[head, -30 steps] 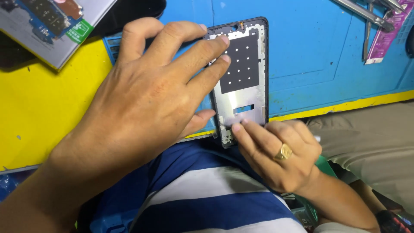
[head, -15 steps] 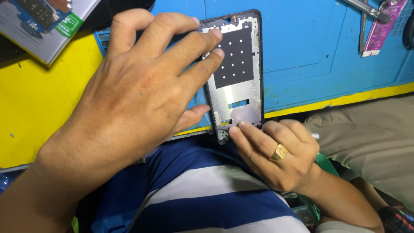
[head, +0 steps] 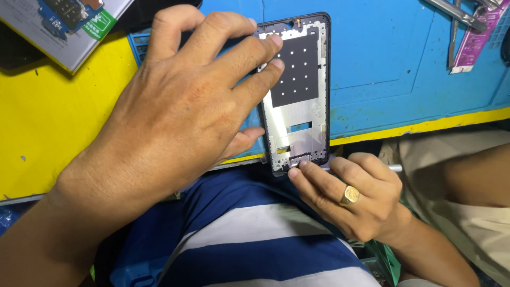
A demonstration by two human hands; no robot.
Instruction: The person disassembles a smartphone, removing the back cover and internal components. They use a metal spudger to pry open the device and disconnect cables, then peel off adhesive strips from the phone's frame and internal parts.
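I see a blue mat (head: 382,64) over the yellow bench (head: 53,122), and a grey box (head: 64,26) with a green label lies at the top left corner. Metal tweezers (head: 454,21) and a purple packet (head: 478,34) sit at the top right, well apart from the work. A blue-and-white striped shirt (head: 255,239) fills the lower middle, and a leg in beige cloth (head: 451,175) is at the right. The phone frame (head: 300,95) lies flat on the mat, its lower end at the bench edge, its bare inner side with a dark square panel facing up. My left hand (head: 180,111) covers the frame's left side and hides that edge from me; its fingers are spread, with two fingertips pressing on the panel's upper left and the thumb by the lower left edge. My right hand (head: 350,196), wearing a gold ring (head: 349,195), is loosely curled, its fingertips touching the frame's bottom edge; a thin metal tool (head: 390,168) pokes out behind the fingers, though I cannot tell how it is gripped.
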